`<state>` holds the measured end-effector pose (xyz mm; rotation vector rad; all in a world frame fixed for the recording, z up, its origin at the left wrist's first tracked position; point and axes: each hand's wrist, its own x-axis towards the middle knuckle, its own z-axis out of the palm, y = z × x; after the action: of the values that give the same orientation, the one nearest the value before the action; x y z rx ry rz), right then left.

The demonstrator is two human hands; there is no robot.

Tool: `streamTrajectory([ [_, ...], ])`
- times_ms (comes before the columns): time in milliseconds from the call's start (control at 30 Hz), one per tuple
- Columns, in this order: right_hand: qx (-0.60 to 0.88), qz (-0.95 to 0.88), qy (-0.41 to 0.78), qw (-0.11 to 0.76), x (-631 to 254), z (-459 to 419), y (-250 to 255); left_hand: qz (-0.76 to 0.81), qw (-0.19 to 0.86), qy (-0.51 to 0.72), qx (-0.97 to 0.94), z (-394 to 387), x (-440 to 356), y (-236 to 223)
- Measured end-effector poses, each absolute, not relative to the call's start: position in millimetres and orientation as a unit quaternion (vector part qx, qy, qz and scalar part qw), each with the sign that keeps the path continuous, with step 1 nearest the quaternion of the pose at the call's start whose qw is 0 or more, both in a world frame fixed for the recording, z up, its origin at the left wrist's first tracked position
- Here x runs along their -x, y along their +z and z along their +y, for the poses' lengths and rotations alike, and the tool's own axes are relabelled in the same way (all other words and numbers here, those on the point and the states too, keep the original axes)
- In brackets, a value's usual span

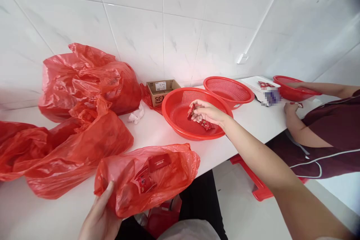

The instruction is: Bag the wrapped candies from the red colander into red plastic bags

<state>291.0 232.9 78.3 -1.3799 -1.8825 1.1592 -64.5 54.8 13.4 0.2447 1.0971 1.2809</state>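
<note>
Right fingers (199,111) pinched on red packet (191,111) | arm (253,150) outstretched over basket (180,130) | left fingers (106,195) gripping red bag (171,183), thumb on top

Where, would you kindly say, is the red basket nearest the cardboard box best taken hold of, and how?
I'd probably grip that basket by its near rim, coming from the front of the table: the wall flares up to a lip that looks free there, while the cardboard box and second basket crowd its far side.
</note>
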Motion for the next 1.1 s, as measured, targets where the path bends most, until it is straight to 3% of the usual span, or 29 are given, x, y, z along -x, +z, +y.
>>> streamTrajectory([
  [67,0.434,-0.636,0.527,0.359,-279.4,218.6,88.5,0.483,0.659,0.566,-0.107,54.9,63.7,14.4],
  [133,0.387,-0.573,0.612,0.385,-264.3,202.1,94.6,0.478,0.657,0.572,-0.113,55.3,62.0,15.8],
  [333,0.364,-0.563,0.694,0.263,-212.6,157.8,73.4,0.476,0.651,0.582,-0.11,55.7,58.0,16.4],
  [433,0.419,-0.637,0.609,0.22,-193.5,143.2,50.4,0.466,0.656,0.584,-0.103,54.7,59.0,14.9],
  [667,0.475,-0.721,0.395,0.314,-229.3,176.4,84.6,0.466,0.658,0.578,-0.13,54.6,62.6,9.8],
  [733,0.562,-0.737,0.269,0.261,-257.1,203.2,96.3,0.468,0.656,0.576,-0.135,55.1,61.8,10.7],
  [800,0.649,-0.733,0.178,0.103,-284.3,228.9,95.8,0.476,0.655,0.574,-0.127,55.5,60.1,13.1],
  [900,0.691,-0.701,0.174,-0.041,-313.2,255.6,77.1,0.482,0.655,0.571,-0.111,55.4,57.9,16.9],
  [1000,0.687,-0.689,0.212,-0.091,-324.7,267.7,54.8,0.49,0.651,0.567,-0.117,54.9,57.5,17.6],
  [1100,0.664,-0.693,0.266,-0.087,-328.1,272.6,45.9,0.501,0.645,0.563,-0.126,54.5,58.2,16.0],
])
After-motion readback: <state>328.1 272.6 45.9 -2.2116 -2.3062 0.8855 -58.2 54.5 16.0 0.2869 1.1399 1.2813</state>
